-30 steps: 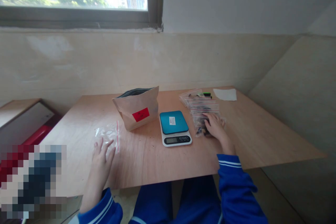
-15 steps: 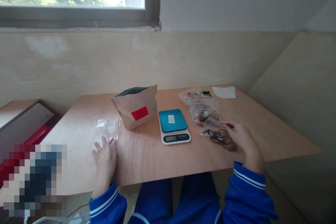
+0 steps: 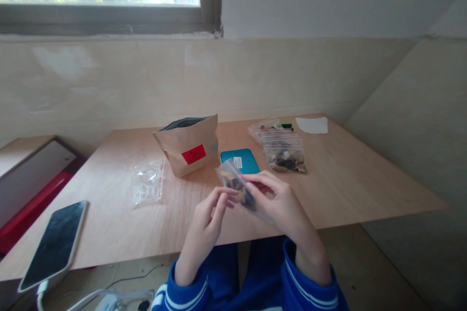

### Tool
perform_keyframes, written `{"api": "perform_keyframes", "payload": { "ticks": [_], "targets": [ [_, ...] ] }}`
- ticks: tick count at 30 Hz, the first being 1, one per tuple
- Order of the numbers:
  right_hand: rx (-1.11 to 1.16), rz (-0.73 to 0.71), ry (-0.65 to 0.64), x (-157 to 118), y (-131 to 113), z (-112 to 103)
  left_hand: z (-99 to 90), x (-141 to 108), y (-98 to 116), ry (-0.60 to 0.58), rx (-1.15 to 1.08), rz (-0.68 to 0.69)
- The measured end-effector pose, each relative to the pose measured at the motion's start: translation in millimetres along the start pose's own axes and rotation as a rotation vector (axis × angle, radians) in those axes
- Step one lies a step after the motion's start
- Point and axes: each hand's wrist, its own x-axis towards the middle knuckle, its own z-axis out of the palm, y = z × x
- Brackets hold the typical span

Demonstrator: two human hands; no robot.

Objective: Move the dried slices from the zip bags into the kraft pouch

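Fingers (image 3: 255, 185) of the right hand (image 3: 282, 204) pinch a small clear zip bag (image 3: 237, 185) filled with dark pieces, holding it in the air above the near edge of the bench (image 3: 346, 189). The bag's long axis slants from upper left, away from the person, down toward the right palm. The left hand (image 3: 206, 221) rises from below and to the left, its fingertips touching the bag's lower edge; whether they grip it or only steady it cannot be told. The right hand carries the bag.

Directly behind the bag, a kitchen scale (image 3: 241, 160) with a teal platform sits on the bench, partly hidden by it. Just left of the scale stands an open brown paper pouch (image 3: 188, 148) with a red label. Further left lies an empty clear bag (image 3: 148, 185) with a red seal strip, flat on the wood, and a phone (image 3: 54, 243) on a cable rests at the near left corner. Right of the scale, well clear of both hands, a stack of filled zip bags (image 3: 282, 148) lies beside a white paper slip (image 3: 312, 125).
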Motion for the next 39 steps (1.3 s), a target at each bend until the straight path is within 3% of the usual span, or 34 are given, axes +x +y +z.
{"api": "perform_keyframes", "payload": {
  "ticks": [4, 8, 22, 27, 32, 37, 39],
  "targets": [
    [0.153, -0.029, -0.167, 2.9, -8.2, 36.5, -2.2, 1.4, -8.7, 0.149, -0.027, 0.008],
    [0.18, -0.091, -0.252, 3.9, -8.4, 49.6, -14.5, 2.3, -13.0, 0.224, -0.007, -0.022],
    [0.302, 0.104, -0.134, 8.5, 1.3, 63.5, -17.3, 2.4, -18.8, 0.181, 0.035, -0.064],
    [0.294, 0.102, -0.033, 7.3, 0.8, 61.8, -19.8, 2.5, -18.5, 0.125, 0.091, -0.055],
    [0.244, 0.075, 0.009, 8.0, 1.7, 63.9, -20.0, 3.0, -13.3, 0.163, 0.214, -0.04],
    [0.136, 0.069, 0.413, 16.2, 15.0, 47.1, -26.5, -3.8, -5.6, 0.147, 0.235, -0.062],
    [0.169, 0.096, 0.437, 17.8, 17.5, 38.5, -28.9, -5.9, -5.7, 0.133, 0.197, -0.056]
  ]
}}
